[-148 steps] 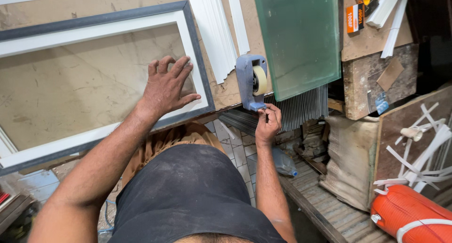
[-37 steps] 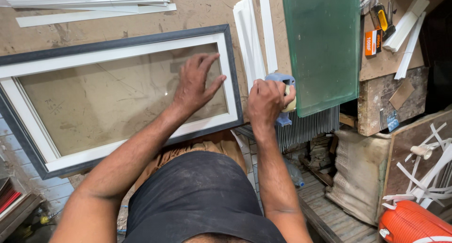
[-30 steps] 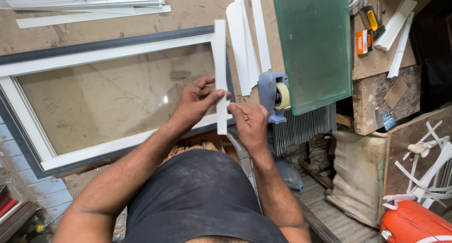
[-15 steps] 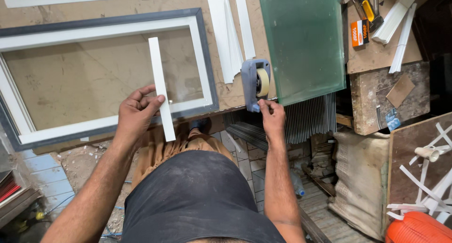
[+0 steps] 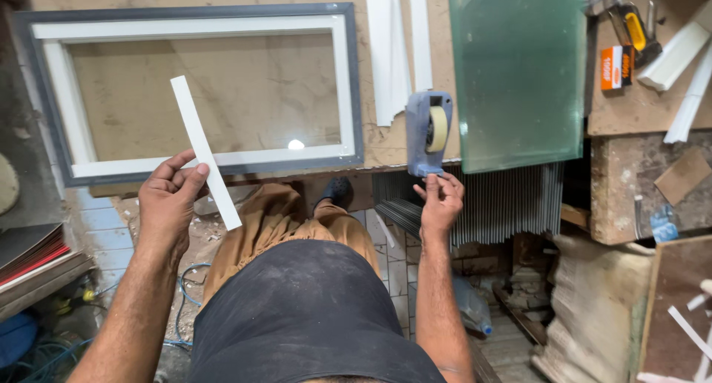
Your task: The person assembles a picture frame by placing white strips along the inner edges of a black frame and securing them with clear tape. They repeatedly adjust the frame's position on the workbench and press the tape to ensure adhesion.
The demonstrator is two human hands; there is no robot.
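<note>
White strip (image 5: 205, 149), long and flat, stands tilted in the left hand (image 5: 169, 205), pinched between thumb and fingers (image 5: 194, 181) near its lower third, so most of its length rises over the near edge of the frame (image 5: 354, 86). Held this way, clear of the bench (image 5: 386, 142), the strip keeps both faces free. The frame lies flat on the bench, a dark outer border around a white inner border, with a clear pane showing the brown surface beneath.

Right hand (image 5: 440, 201) is at the bench's near edge, just below the blue tape dispenser (image 5: 428, 133); its fingertips are drawn together as if pinching the tape's loose end, though whether tape is actually between them is too small to tell. The dispenser stands upright at the edge, its roll facing the person, within easy reach.

Just beside it, a green glass sheet (image 5: 519, 71) overhangs the bench edge. More white strips (image 5: 389, 49) lie between frame and dispenser. A small orange box (image 5: 611, 67) and hand tools sit on the far right.
</note>
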